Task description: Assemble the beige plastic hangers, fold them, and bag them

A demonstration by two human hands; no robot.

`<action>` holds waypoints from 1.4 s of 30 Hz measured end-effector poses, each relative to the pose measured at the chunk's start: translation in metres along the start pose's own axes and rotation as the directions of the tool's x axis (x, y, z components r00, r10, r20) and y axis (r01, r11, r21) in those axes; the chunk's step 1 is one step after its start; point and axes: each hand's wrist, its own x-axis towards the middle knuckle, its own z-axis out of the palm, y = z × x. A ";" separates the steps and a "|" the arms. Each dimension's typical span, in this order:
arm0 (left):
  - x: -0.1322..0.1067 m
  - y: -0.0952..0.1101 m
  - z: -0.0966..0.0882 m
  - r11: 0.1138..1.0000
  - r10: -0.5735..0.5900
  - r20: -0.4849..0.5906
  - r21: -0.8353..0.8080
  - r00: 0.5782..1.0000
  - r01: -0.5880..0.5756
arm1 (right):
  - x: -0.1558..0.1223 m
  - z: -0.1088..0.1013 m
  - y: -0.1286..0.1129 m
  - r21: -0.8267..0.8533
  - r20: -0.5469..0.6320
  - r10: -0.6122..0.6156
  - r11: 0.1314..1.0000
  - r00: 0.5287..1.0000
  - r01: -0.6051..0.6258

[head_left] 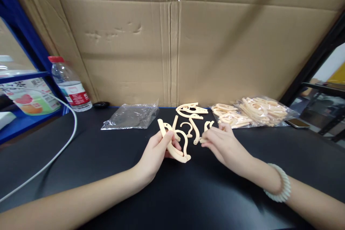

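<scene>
My left hand (157, 147) is closed around a beige folding hanger (178, 153), which it holds tilted above the black table. Its curved hook and arms stick out past the thumb. Farther right, the fingers of my right hand (225, 143) are pinched together at a small beige hanger piece (202, 140), mostly hidden by the fingertips. Between the hands lie a loose hanger hook (189, 129) and a curved hanger arm (194, 131). More beige arm pieces (208, 125) show just behind my right hand. A folded beige hanger (192, 110) rests farther back.
Clear bags of beige hangers (264, 110) lie at the back right, beside a phone (297, 123). At the back left are a flat plastic bag (130, 116), a black mouse (101, 105) and a red-capped bottle (72, 90). A white cable (63, 147) crosses the left side; cardboard (121, 54) stands behind.
</scene>
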 end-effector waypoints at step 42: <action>0.000 -0.003 -0.001 0.981 0.038 0.157 0.183 0.987 -0.067 | 0.004 0.000 -0.013 0.217 -0.022 -0.237 0.947 0.971 0.236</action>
